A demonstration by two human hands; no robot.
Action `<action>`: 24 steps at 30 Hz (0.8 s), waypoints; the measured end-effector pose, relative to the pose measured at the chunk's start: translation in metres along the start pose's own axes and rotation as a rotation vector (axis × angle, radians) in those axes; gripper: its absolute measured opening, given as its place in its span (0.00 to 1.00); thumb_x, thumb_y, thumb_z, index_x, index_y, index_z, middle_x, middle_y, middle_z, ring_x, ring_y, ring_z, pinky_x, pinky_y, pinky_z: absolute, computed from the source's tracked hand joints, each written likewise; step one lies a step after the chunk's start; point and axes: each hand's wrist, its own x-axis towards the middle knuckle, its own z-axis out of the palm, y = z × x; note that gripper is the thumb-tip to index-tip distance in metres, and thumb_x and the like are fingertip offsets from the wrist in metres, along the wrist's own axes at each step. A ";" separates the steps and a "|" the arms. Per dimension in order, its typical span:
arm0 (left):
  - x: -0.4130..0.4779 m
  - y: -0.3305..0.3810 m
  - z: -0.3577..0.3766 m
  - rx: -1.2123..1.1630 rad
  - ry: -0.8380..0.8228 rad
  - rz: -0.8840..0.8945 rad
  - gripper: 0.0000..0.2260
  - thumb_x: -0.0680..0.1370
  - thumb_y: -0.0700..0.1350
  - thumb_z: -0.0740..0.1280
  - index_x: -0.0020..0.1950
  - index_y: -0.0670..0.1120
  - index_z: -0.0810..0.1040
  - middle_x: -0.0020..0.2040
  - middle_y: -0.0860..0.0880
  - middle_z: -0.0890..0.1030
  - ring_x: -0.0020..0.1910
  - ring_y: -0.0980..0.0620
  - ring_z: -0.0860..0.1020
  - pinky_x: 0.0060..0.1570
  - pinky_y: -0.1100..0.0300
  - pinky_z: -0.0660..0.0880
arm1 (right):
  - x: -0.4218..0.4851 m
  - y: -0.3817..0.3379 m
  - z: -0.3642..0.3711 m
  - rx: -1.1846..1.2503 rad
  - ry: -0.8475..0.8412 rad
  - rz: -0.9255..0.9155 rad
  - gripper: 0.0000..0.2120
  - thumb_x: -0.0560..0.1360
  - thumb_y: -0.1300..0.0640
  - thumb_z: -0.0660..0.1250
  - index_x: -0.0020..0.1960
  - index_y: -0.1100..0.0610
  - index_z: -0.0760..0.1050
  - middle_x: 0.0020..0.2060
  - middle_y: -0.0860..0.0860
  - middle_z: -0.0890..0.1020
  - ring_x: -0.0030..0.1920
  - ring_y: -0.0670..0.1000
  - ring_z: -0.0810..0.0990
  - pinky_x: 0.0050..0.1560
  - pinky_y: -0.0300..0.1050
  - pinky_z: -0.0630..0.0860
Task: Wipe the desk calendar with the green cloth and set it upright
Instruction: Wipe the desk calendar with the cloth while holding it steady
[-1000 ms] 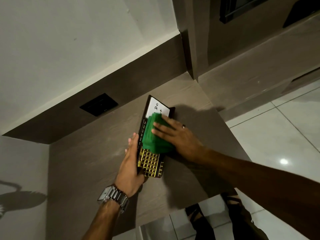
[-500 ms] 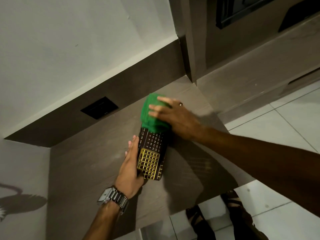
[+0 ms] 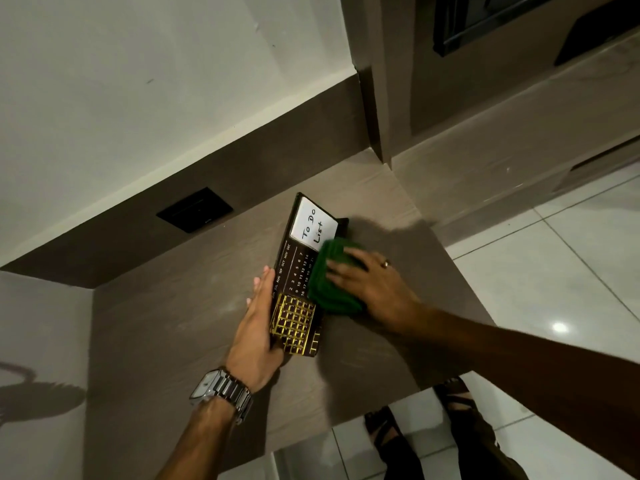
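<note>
The dark desk calendar [image 3: 297, 271] lies flat on the brown desk [image 3: 173, 323], with a white "To Do List" panel at its far end and a gold grid at its near end. My left hand [image 3: 258, 327] presses flat against the calendar's left edge, thumb under the near corner. My right hand [image 3: 372, 289] presses the folded green cloth [image 3: 330, 282] onto the calendar's right side, over its middle. The cloth hides part of the date numbers.
A black wall socket [image 3: 194, 209] sits in the dark backsplash behind the desk. The desk's front edge [image 3: 346, 424] runs close below my arms, with white floor tiles [image 3: 571, 254] and my sandalled feet beyond it. A wall column [image 3: 377, 98] stands at the far right corner.
My right hand has slid the green cloth from the calendar's far end back toward its middle and right edge, uncovering the "To Do List" panel. My left hand has stayed in place.
</note>
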 end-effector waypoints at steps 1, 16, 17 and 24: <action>0.000 0.000 0.000 0.001 -0.001 0.005 0.50 0.67 0.31 0.68 0.75 0.56 0.38 0.75 0.56 0.41 0.75 0.53 0.41 0.75 0.40 0.46 | -0.006 0.000 0.001 -0.027 -0.070 -0.092 0.30 0.67 0.55 0.77 0.68 0.52 0.74 0.69 0.51 0.74 0.70 0.62 0.68 0.63 0.61 0.69; -0.001 0.002 -0.001 -0.035 -0.007 -0.014 0.51 0.67 0.29 0.67 0.74 0.58 0.38 0.74 0.57 0.42 0.75 0.52 0.41 0.74 0.39 0.47 | -0.022 -0.054 0.005 0.048 -0.118 -0.036 0.34 0.59 0.50 0.82 0.63 0.52 0.77 0.64 0.53 0.77 0.60 0.62 0.75 0.49 0.60 0.79; -0.001 0.002 -0.002 -0.033 -0.011 -0.013 0.51 0.67 0.28 0.67 0.75 0.57 0.38 0.74 0.56 0.42 0.75 0.51 0.41 0.74 0.39 0.47 | -0.032 -0.063 0.006 0.056 -0.195 -0.098 0.36 0.60 0.48 0.81 0.65 0.51 0.75 0.66 0.51 0.76 0.61 0.61 0.74 0.50 0.58 0.78; 0.000 0.001 -0.002 0.014 -0.012 -0.005 0.50 0.68 0.28 0.67 0.75 0.58 0.39 0.76 0.56 0.43 0.75 0.51 0.42 0.75 0.42 0.49 | 0.010 -0.056 -0.003 0.340 0.109 0.324 0.33 0.72 0.65 0.69 0.74 0.51 0.65 0.73 0.55 0.67 0.68 0.58 0.67 0.62 0.60 0.73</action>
